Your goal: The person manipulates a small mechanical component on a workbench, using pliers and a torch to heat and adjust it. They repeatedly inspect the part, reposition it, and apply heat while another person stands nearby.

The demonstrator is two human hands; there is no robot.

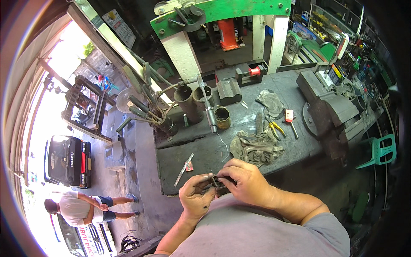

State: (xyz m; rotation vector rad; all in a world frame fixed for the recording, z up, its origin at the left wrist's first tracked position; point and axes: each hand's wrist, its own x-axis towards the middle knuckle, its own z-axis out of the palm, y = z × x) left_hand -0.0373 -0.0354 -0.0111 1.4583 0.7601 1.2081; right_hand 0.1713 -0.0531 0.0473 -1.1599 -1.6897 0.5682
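Note:
Both hands meet close to my body, just off the near edge of the dark workbench [205, 147]. My left hand [196, 197] is closed around a small dark metal piece [215, 180], holding it between thumb and fingers. From the other side, my right hand [243, 177] pinches at the same piece, its fingertips touching it. The piece is mostly covered by fingers, so its exact kind does not show. Beyond the right hand lies a crumpled, stained rag [257, 147]. A steel ruler [184, 169] rests on the bench past the left hand, over a small red packet [189, 166].
Yellow-handled pliers [277, 129] and a second rag [269, 104] lie on the bench. A large vise [334, 113] is mounted at right. Metal cans [222, 118] and a tool holder [166, 124] stand at the back left. A person [81, 207] stands outside near parked vehicles.

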